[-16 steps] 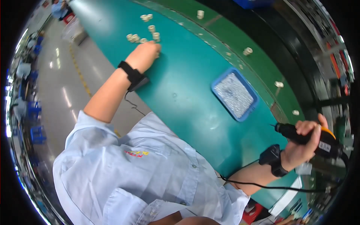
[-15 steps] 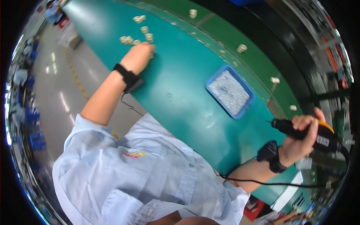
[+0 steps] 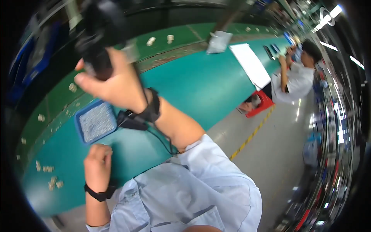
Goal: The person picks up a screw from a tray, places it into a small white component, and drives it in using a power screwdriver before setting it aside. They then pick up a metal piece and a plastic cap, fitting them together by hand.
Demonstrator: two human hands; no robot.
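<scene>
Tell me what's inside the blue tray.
The blue tray holds many small, silvery pieces, too fine to identify singly. They cover its bottom, so neither that nor anything buried beneath can be seen.

A long teal bench runs from lower left to upper right of the frame. On it lie small cream pieces at lower left, a blue tray left of centre, and a white sheet at upper right.

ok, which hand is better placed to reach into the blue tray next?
Probably the left hand: it's right by the near edge of the blue tray, though whether it holds anything is unclear. The right hand is raised and occupied, gripping a black tool.
</scene>
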